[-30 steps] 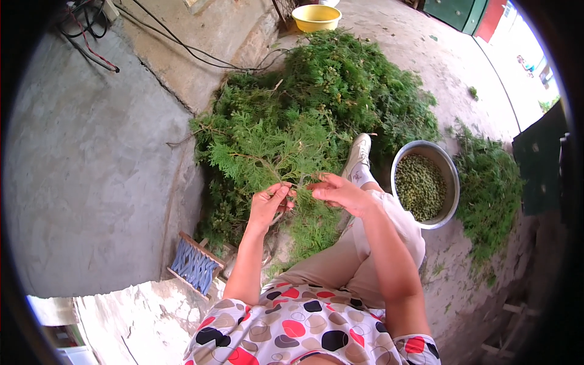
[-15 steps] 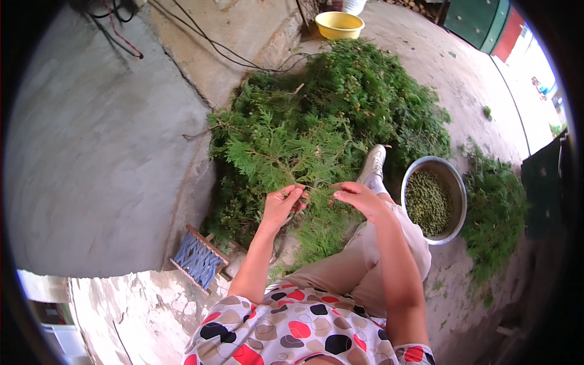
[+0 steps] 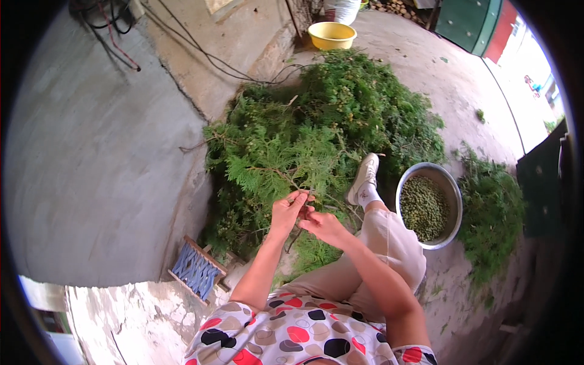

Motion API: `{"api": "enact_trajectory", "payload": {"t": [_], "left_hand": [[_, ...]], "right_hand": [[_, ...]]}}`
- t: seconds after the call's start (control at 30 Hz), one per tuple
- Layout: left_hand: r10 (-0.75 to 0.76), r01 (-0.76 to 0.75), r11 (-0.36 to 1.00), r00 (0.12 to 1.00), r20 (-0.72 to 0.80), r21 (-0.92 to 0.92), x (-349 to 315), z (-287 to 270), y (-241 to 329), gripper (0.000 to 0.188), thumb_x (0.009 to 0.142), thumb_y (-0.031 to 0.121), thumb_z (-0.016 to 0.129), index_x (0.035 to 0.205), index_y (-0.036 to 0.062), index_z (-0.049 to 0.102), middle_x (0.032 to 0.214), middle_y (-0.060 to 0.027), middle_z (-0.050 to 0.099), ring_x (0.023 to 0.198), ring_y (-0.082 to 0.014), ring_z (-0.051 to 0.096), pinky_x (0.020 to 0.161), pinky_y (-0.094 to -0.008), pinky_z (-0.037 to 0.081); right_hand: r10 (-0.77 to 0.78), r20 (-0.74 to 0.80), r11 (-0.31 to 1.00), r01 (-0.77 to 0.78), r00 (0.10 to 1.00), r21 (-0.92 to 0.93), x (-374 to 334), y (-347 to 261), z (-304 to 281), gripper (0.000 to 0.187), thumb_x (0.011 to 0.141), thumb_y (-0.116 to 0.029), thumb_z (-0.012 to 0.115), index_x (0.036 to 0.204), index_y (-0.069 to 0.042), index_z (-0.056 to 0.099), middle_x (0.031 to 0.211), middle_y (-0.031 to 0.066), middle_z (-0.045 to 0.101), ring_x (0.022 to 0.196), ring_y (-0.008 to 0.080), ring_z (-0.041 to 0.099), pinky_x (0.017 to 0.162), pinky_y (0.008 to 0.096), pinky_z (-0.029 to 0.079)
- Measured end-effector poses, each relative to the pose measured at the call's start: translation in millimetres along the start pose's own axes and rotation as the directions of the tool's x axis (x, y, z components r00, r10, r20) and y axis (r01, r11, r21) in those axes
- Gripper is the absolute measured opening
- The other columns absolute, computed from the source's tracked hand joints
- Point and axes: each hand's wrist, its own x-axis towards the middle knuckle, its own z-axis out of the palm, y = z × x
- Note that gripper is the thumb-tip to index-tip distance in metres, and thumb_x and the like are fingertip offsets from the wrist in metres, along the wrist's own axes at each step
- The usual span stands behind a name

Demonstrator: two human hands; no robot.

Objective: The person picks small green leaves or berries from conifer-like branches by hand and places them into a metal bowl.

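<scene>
In front of my lap, my left hand [image 3: 288, 213] pinches the thin brown stem of a leafy evergreen branch [image 3: 265, 175], whose flat green sprays spread forward over the pile. My right hand [image 3: 322, 226] is just beside and slightly nearer, its fingertips closed against the stem by the left fingers. What exactly the right fingertips grip is hidden. A large heap of evergreen cuttings [image 3: 365, 91], with small round cones among the leaves, lies beyond my hands. Right of my leg stands a metal basin [image 3: 456, 210] holding many small green cones [image 3: 423, 207].
More evergreen sprigs [image 3: 494, 213] lie right of the basin. A yellow tub [image 3: 331, 42] and a white sack [image 3: 339, 11] stand at the far end. A low stool with blue webbing [image 3: 194, 269] is at the left, beside a grey concrete surface [image 3: 103, 170]. Black cables [image 3: 207, 58] run along the wall.
My right hand has moved left and nearer to me, and now meets the left hand at the stem. The view has shifted slightly.
</scene>
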Motion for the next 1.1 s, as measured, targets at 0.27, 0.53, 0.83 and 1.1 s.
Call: {"api": "enact_trajectory", "payload": {"t": [0.27, 0.53, 0.83, 1.1], "left_hand": [[0.152, -0.175, 0.956, 0.982, 0.113, 0.235, 4, 9, 9, 0.05, 0.087, 0.029, 0.053, 0.122, -0.0056, 0.042, 0.111, -0.0136, 0.057, 0.099, -0.0158, 0.055, 0.09, -0.0269, 0.039], [-0.136, 0.135, 0.991, 0.99, -0.047, -0.01, 12, -47, -41, 0.031, 0.09, 0.019, 0.048, 0.116, 0.0035, 0.049, 0.108, -0.0067, 0.059, 0.089, -0.0147, 0.059, 0.076, -0.0244, 0.044], [-0.353, 0.385, 0.909, 0.915, -0.195, 0.163, 40, -88, -132, 0.034, 0.086, 0.025, 0.055, 0.116, 0.0115, 0.05, 0.112, 0.0004, 0.056, 0.094, -0.0086, 0.054, 0.079, -0.0275, 0.04], [-0.089, 0.121, 0.924, 0.99, -0.105, 0.363, 94, -33, -150, 0.042, 0.086, 0.024, 0.055, 0.122, 0.0045, 0.046, 0.119, -0.0054, 0.051, 0.106, -0.017, 0.05, 0.09, -0.0268, 0.038]], "right_hand": [[0.164, -0.226, 0.93, -0.074, 0.96, 0.361, -11, -22, -107, 0.025, 0.086, -0.026, 0.05, 0.081, -0.005, 0.061, 0.06, 0.0009, 0.052, 0.049, 0.0081, 0.046, 0.046, 0.0241, 0.038], [0.223, -0.966, 0.36, 0.911, 0.127, 0.203, -104, 47, -242, 0.044, 0.089, -0.008, 0.045, 0.128, -0.001, 0.025, 0.128, 0.0134, 0.039, 0.113, 0.0293, 0.045, 0.094, 0.0414, 0.039], [0.146, -0.861, 0.513, 0.707, 0.488, 0.487, -74, 1, -199, 0.03, 0.087, -0.007, 0.049, 0.115, 0.002, 0.047, 0.102, 0.0116, 0.058, 0.087, 0.0189, 0.059, 0.077, 0.0277, 0.049], [0.099, -0.748, 0.639, 0.534, 0.657, 0.553, -53, -19, -176, 0.023, 0.088, -0.007, 0.047, 0.109, -0.001, 0.054, 0.092, 0.0088, 0.06, 0.072, 0.0117, 0.059, 0.063, 0.0226, 0.046]]}}
